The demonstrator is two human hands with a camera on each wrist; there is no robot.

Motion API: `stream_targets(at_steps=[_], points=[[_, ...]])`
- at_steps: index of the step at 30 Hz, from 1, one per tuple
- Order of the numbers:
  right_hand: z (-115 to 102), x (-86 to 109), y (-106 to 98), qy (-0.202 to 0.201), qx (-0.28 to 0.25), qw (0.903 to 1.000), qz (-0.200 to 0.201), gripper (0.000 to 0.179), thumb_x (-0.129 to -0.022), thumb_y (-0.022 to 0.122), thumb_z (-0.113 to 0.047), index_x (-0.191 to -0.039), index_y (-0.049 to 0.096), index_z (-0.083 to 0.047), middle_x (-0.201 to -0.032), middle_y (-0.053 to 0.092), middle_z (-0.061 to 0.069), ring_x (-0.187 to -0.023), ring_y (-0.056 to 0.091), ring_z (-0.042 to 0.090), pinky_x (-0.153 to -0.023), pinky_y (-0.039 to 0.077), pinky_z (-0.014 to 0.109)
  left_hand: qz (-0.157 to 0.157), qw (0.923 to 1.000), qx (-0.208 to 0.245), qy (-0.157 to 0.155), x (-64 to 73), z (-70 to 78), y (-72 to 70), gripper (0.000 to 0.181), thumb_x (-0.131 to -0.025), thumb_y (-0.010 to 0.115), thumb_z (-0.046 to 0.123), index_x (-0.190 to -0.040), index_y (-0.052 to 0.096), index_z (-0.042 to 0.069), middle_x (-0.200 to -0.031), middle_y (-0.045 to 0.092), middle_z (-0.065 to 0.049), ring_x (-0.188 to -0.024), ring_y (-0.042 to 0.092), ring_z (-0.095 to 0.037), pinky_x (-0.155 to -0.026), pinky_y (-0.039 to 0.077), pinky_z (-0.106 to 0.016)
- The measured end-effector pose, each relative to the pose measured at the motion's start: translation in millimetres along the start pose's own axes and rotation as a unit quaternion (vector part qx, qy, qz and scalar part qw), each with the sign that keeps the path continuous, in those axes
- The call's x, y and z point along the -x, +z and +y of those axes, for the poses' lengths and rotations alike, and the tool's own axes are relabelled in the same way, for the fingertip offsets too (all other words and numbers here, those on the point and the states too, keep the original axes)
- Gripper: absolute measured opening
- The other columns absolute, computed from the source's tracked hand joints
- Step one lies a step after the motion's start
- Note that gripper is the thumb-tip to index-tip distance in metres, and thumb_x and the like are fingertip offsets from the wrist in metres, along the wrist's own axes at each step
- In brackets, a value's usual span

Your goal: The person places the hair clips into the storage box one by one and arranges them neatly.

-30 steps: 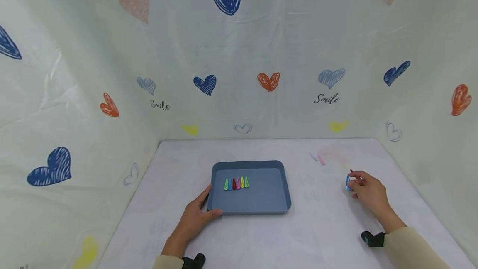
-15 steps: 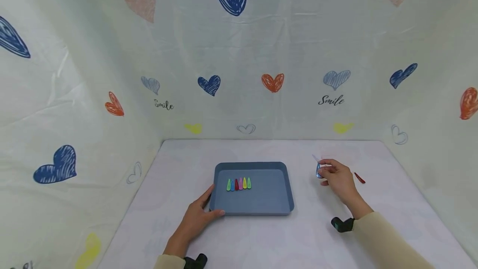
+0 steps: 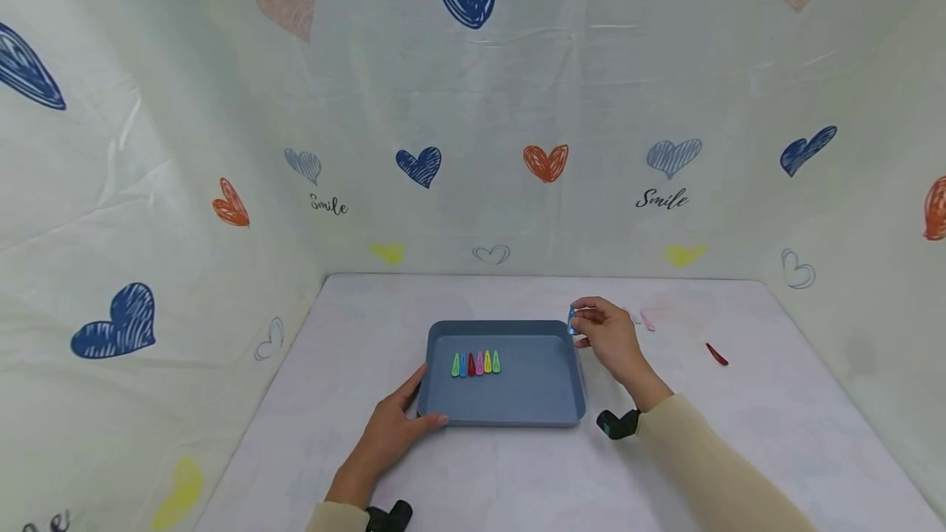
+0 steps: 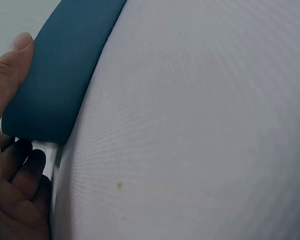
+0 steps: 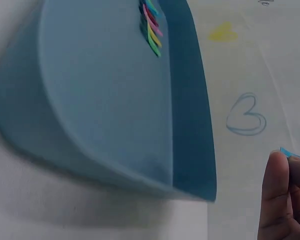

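A blue-grey tray [image 3: 532,388] lies on the table, and inside it several snap hair clips [image 3: 471,365] stand in a row: green, blue, red, pink, yellow and green. My left hand [image 3: 390,431] grips the tray's near left corner, thumb on the near rim and fingers along the left side. In the left wrist view the thumb [image 4: 14,70] lies against the tray wall [image 4: 55,75]. My right hand [image 3: 612,341] pinches a blue hair clip [image 3: 571,320] between thumb and fingers, at the tray's far right corner. Its tip [image 5: 292,153] shows above the fingertips in the right wrist view.
On the table to the right lie a dark red hair clip [image 3: 717,354] and, farther back, a pink one [image 3: 647,319]. A pale clip beside the pink one is partly hidden by my right hand. A heart-printed curtain [image 3: 488,105] rises behind the table.
My right hand has carried the blue clip leftward from the table's right side to the tray's far right corner, uncovering the dark red clip. My left hand stays on the tray.
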State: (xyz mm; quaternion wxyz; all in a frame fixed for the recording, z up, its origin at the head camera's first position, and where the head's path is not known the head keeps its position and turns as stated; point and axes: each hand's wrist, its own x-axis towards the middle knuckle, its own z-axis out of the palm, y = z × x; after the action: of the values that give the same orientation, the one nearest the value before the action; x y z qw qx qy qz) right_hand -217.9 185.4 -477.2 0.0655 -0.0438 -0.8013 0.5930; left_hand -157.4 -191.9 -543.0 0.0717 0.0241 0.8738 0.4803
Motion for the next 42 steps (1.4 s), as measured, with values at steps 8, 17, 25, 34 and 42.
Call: stream_targets(at_steps=[8,17,25,34,42], points=[[-3.4,-5.0,42.7,0.006,-0.014,0.9998,-0.011,0.024,-0.098,0.07,0.003,-0.122,0.07,0.001,-0.097,0.073,0.016,-0.074,0.074,0.024,-0.066,0.066,0.033,0.0,1.0,-0.005,0.006,1.9,2.9,-0.5,0.103,-0.08,0.091,0.05,-0.165,0.04,0.023,-0.168,0.04,-0.013,-0.156,0.036,-0.04,-0.124,0.037,-0.058],[10.9,-1.8,85.5,0.017,0.037,0.9977,-0.054,0.02,-0.094,0.071,0.0,-0.114,0.072,0.0,-0.082,0.074,0.009,-0.064,0.07,0.014,-0.058,0.062,0.029,0.004,1.0,0.001,0.001,2.0,2.1,-0.8,0.103,-0.079,0.092,0.048,-0.165,0.04,0.025,-0.169,0.039,-0.01,-0.156,0.035,-0.038,-0.125,0.035,-0.057],[17.4,2.4,101.9,-0.016,0.12,0.991,-0.057,0.015,-0.095,0.074,-0.008,-0.11,0.075,-0.008,-0.082,0.074,0.002,-0.066,0.061,0.012,-0.057,0.047,0.027,-0.004,1.0,0.005,0.002,1.3,2.4,-0.8,0.102,-0.08,0.091,0.048,-0.165,0.04,0.025,-0.168,0.039,-0.011,-0.156,0.035,-0.039,-0.124,0.036,-0.057],[23.0,7.5,106.5,-0.027,0.135,0.988,-0.071,0.014,-0.096,0.073,-0.009,-0.109,0.077,-0.012,-0.086,0.073,0.001,-0.072,0.061,0.013,-0.062,0.048,0.028,0.0,1.0,0.0,-0.004,1.8,3.8,-0.7,0.102,-0.079,0.092,0.049,-0.164,0.04,0.027,-0.168,0.04,-0.01,-0.156,0.036,-0.039,-0.124,0.036,-0.058],[22.5,9.2,111.2,-0.044,0.169,0.9831,-0.056,0.012,-0.096,0.075,-0.008,-0.107,0.078,-0.01,-0.086,0.073,0.001,-0.072,0.06,0.012,-0.062,0.049,0.027,-0.001,1.0,0.005,-0.002,1.8,3.3,0.1,0.102,-0.08,0.092,0.045,-0.165,0.04,0.026,-0.169,0.039,-0.01,-0.157,0.035,-0.037,-0.125,0.035,-0.056]])
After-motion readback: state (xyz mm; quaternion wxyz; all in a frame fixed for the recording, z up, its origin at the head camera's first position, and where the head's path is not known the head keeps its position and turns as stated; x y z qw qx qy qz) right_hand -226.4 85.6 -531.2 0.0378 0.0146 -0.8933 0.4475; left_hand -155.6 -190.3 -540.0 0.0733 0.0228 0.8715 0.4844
